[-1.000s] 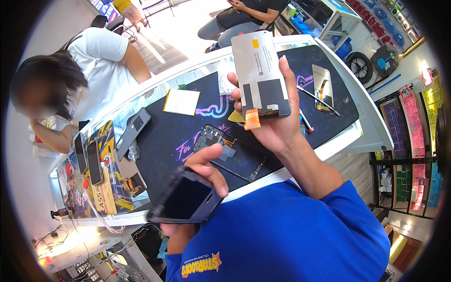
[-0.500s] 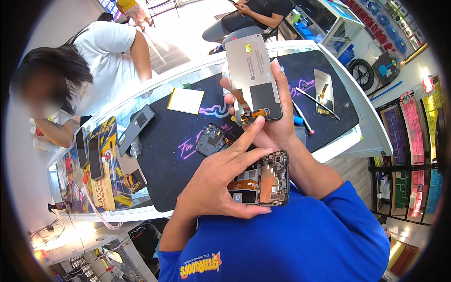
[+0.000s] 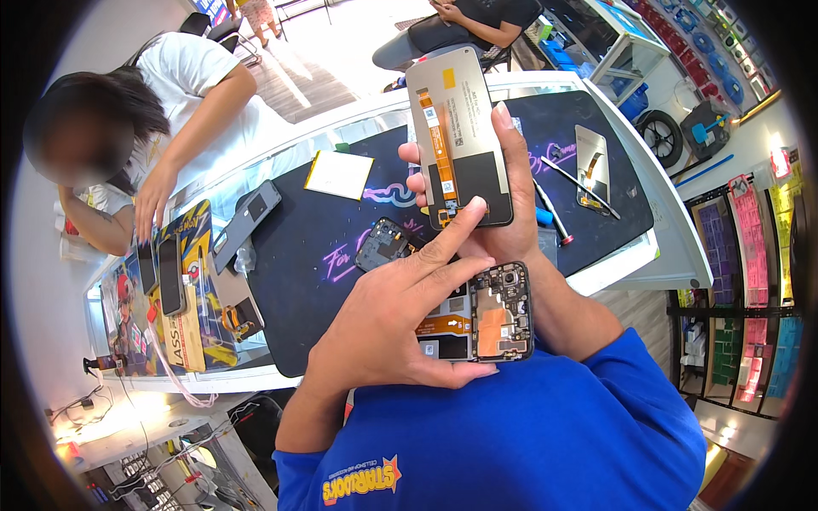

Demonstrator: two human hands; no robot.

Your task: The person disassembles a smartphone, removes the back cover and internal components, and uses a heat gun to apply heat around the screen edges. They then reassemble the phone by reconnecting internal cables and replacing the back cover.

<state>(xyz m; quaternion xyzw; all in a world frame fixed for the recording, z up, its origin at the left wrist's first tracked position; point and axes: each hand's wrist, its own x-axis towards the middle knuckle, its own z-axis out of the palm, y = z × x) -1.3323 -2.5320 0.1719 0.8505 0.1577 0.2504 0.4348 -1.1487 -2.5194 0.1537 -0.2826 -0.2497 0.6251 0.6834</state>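
My right hand (image 3: 514, 204) grips a phone screen panel (image 3: 477, 128) by its edges, its silver and black back toward me. A long orange flex cable (image 3: 440, 149) lies straight along that back. Below it, my left hand (image 3: 383, 319) clasps an opened phone body (image 3: 503, 311) between thumb and fingers, with circuit board, copper-coloured patch and camera exposed. My left index fingertip touches the panel's lower end, near the cable's base. Behind my left hand, a dark phone back cover (image 3: 385, 244) lies on the black mat (image 3: 285, 289), partly hidden.
A flat white battery-like pack (image 3: 339, 175) lies on the mat. At right are another panel (image 3: 592, 166), a thin rod (image 3: 579, 187) and a screwdriver (image 3: 554, 213). Phones (image 3: 172, 272) sit at left, where another person's hand (image 3: 156, 196) rests. Someone else sits beyond the counter.
The flex cable, folded at the panel's lower end before, now stretches up along its back. The phone body has shifted slightly right and up. The other person's arm has reached toward the phones at left.
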